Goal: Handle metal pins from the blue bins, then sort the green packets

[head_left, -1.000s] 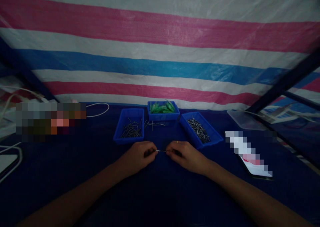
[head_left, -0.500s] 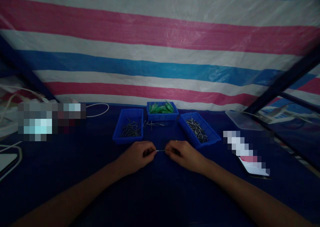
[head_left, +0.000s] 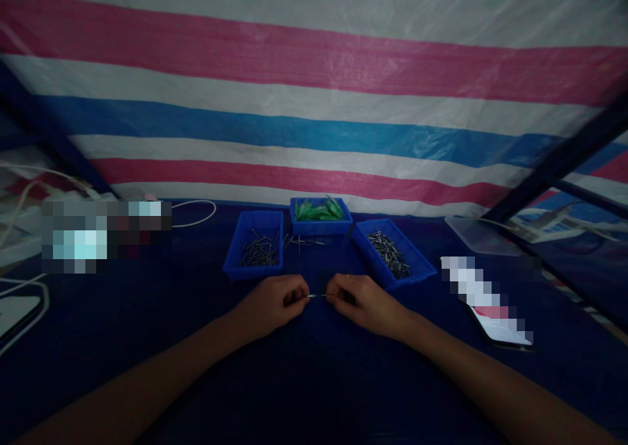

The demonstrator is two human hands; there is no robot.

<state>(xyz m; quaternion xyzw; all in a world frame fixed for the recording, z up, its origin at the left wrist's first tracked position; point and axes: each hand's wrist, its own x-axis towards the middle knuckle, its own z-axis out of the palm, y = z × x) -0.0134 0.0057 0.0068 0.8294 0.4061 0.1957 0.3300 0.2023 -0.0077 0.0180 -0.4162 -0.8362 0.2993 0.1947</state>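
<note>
Striped sheet: a red, white and blue woven-plastic sheet (head_left: 314, 59) is hanging behind the work.
Bench: a broad, dark-blue, smooth-topped bench (head_left: 314, 379) is carrying the trays and extending beneath both forearms.
Right tray: a right-side blue rectangular plastic tray (head_left: 416, 270) is standing obliquely beyond the right hand (head_left: 366, 304), holding a pile of thin grey metal-looking rods (head_left: 390, 254).
Left tray: a left-side blue rectangular plastic tray (head_left: 260, 221) is standing just beyond the left hand (head_left: 277, 304), containing a looser heap of similar rods (head_left: 258, 253).
Rear tray: a smaller blue rectangular plastic tray (head_left: 321, 228) is standing farthest off, bearing pointed green pieces (head_left: 321, 210).
Hands: both are gripping a slender silvery metal-looking rod (head_left: 318, 295), the left hand pinching its left end, the right hand its right end; the fingertips are facing one another.
Loose rods: several thin metal-looking pins (head_left: 299, 242) are lying crossed on the bench, in front of the rear tray.
Held rod, position: it is bridging the narrow gap between the hands, on the near side of all trays; neither hand is being favoured as nearer.
Held rod, long axis: it is running side to side, nearly level in view.
Exposed span: only the middle is showing, the fingers hiding both ends; whether one piece or two are forming it, one cannot tell.
</note>
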